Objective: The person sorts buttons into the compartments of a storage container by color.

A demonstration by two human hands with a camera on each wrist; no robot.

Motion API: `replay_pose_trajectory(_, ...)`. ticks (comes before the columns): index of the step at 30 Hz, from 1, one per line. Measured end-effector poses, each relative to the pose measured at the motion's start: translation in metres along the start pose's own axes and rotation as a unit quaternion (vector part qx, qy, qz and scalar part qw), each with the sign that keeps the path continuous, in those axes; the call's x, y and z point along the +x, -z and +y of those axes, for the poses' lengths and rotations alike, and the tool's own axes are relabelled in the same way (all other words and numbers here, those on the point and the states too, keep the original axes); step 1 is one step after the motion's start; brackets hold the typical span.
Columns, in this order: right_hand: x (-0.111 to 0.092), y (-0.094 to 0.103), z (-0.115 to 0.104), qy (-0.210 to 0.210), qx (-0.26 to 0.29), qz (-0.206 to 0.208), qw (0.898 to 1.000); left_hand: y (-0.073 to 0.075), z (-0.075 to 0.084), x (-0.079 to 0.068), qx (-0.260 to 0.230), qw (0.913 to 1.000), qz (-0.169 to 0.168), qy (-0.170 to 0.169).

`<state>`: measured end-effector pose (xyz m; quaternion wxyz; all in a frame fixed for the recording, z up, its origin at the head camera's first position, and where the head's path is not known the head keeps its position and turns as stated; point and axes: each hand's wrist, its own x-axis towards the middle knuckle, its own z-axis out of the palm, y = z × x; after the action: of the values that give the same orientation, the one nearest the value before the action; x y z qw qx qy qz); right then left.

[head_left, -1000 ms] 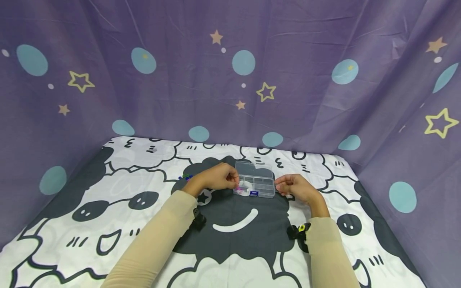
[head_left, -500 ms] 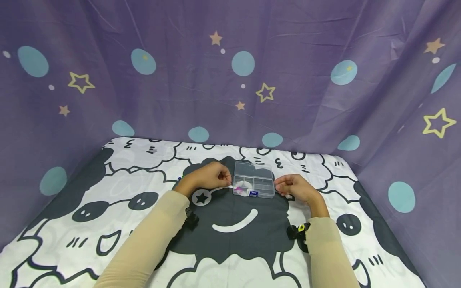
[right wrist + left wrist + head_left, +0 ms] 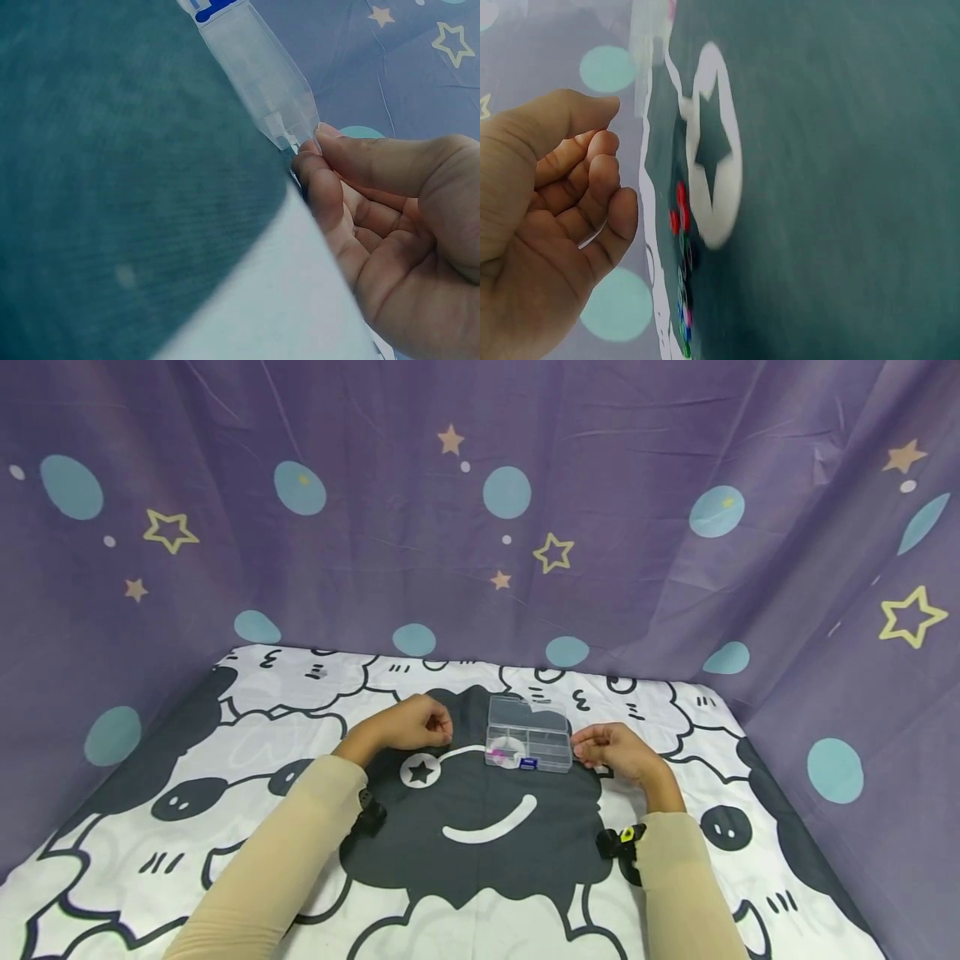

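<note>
A clear plastic compartment box (image 3: 551,752) sits on the dark cloud print, its lid (image 3: 527,713) tipped back. Small pink pieces (image 3: 497,754) show in its left compartment, and a blue latch (image 3: 528,764) is on the front. My right hand (image 3: 618,750) pinches the box's right edge between thumb and fingertips, as the right wrist view also shows. To the left of the box, my left hand (image 3: 416,722) hovers over the cloth with fingers loosely curled and nothing visible in them. Small red pieces (image 3: 681,210) and several green, blue and pink ones (image 3: 685,315) lie below that hand.
A white cloth (image 3: 480,927) with black cartoon sheep covers the table. Behind it and along both sides hangs a purple curtain (image 3: 375,577) with stars and blue dots. The left forearm hides the small coloured pieces in the head view.
My left hand has moved left, away from the box's left compartment, and now hangs over the cloth. The right hand has stayed at the box's right edge.
</note>
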<state>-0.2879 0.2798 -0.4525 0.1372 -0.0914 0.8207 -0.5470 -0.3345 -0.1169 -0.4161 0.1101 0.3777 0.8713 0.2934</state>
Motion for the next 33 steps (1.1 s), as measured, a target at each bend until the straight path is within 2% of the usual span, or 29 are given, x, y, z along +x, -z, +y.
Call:
replay_pose_trajectory(7,0.001,0.000,0.001,-0.002,-0.002,0.002,1.000,0.014,-0.013,-0.017,-0.005,0.9998,0.004,0.017)
replay_pose_trajectory(12,0.001,0.000,0.001,-0.001,-0.003,0.000,1.000,0.024,-0.020,-0.027,0.013,0.9991,0.004,0.039)
replay_pose_trajectory(18,0.001,-0.001,0.002,-0.002,-0.003,0.001,1.000,0.034,-0.030,-0.035,0.027,0.9983,0.016,0.049)
replay_pose_trajectory(25,0.000,0.000,0.001,-0.004,-0.004,0.001,1.000,0.038,-0.041,-0.040,0.022,0.9971,0.012,0.072)
replay_pose_trajectory(33,0.000,-0.001,0.001,-0.003,-0.003,-0.001,1.000,0.040,-0.049,-0.044,0.040,0.9945,-0.010,0.097)
